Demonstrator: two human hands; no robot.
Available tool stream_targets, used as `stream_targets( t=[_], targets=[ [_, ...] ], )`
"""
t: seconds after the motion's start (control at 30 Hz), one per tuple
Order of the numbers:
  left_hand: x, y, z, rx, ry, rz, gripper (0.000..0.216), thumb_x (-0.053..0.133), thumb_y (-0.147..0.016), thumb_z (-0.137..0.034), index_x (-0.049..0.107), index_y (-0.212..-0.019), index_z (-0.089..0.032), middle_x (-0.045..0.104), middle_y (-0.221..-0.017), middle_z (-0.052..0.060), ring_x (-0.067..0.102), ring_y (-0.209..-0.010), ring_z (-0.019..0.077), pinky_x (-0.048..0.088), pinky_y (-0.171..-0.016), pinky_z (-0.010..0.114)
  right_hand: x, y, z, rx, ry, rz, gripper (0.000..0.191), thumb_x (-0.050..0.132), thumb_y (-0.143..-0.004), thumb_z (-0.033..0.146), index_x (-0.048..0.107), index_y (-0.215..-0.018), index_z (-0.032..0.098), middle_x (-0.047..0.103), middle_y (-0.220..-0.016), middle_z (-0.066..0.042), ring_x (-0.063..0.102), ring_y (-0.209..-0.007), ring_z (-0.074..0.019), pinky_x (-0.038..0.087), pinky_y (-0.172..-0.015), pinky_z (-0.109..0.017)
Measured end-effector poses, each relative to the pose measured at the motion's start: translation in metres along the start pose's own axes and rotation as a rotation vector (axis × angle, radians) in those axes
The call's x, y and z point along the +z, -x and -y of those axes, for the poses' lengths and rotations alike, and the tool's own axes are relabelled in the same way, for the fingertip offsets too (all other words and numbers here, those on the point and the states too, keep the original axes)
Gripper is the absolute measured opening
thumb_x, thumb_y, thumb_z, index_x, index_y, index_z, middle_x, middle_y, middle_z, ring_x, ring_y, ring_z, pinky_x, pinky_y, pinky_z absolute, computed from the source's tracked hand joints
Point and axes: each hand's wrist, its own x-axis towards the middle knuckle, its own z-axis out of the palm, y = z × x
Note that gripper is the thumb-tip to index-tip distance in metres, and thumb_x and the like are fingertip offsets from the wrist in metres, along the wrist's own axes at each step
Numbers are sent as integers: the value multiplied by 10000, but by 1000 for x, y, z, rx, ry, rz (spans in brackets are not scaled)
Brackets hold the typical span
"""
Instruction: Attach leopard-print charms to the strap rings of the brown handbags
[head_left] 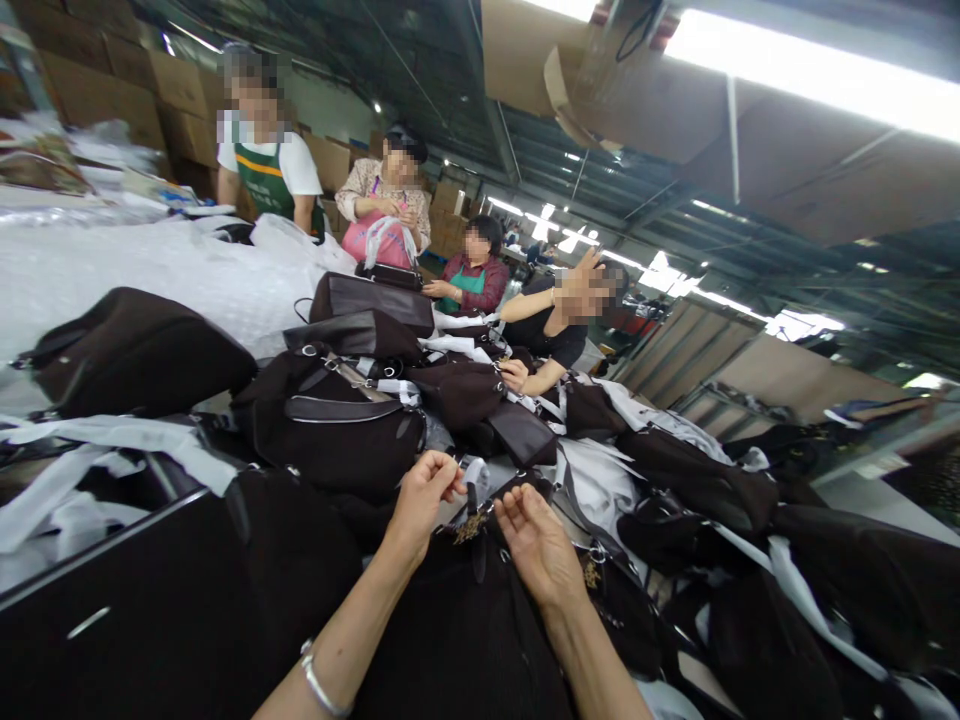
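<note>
Dark handbag (465, 640), soft, light: lies under both our hands. Left hand (421, 492) pinches white wrapping (474, 470) on its strap tab (472, 497); right hand (536, 545) rests half-open beside. We judge the tab the best hold.

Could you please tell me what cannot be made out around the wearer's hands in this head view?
- The small white piece pinched by the left hand: too small to identify.
- The dark handbag beneath both hands: its lower part is cut off by the bottom edge.
- The right hand: its palm faces away, so any contact underneath is hidden.
</note>
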Motion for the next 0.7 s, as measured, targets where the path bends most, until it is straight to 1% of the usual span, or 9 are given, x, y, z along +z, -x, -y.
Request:
stream_targets(
  t=[0.13,0.33,0.5,0.57,0.7],
  targets=[
    [-2,5,3,-22,14,16,282,653,-801,-433,581,-765,-163,614,-605,-21,479,-542,79,374,-561,197,-4,2,-4,18,-40,12,293,904,-600,202,714,-821,176,744,-802,27,696,-768,-115,591,-871,-341],
    [-7,15,16,-37,25,39,304,645,-815,-463,587,-772,-168,603,-598,-25,478,-532,82,363,-550,199,-15,5,-12,43,-83,-30,328,915,-586,226,709,-838,187,743,-801,52,690,-769,-93,584,-879,-325],
    [-7,17,23,-49,18,56,328,647,-815,-488,586,-777,-169,587,-598,-25,459,-520,84,355,-541,206,-16,7,-16,36,-84,-10,307,910,-594,208,705,-821,178,730,-786,50,671,-735,-89,573,-943,-399],
    [-7,18,23,-55,13,56,333,651,-810,-495,589,-776,-170,581,-598,-25,461,-519,87,352,-536,208,-14,9,-17,23,-72,-9,306,910,-591,203,705,-816,179,722,-788,51,656,-705,-77,587,-911,-363],
    [-10,19,25,-58,8,66,326,667,-797,-487,595,-765,-171,591,-615,-21,486,-540,91,373,-556,210,-10,14,-18,8,9,26,277,889,-631,214,703,-831,172,704,-826,38,624,-653,-60,600,-731,-249]
  ],
)
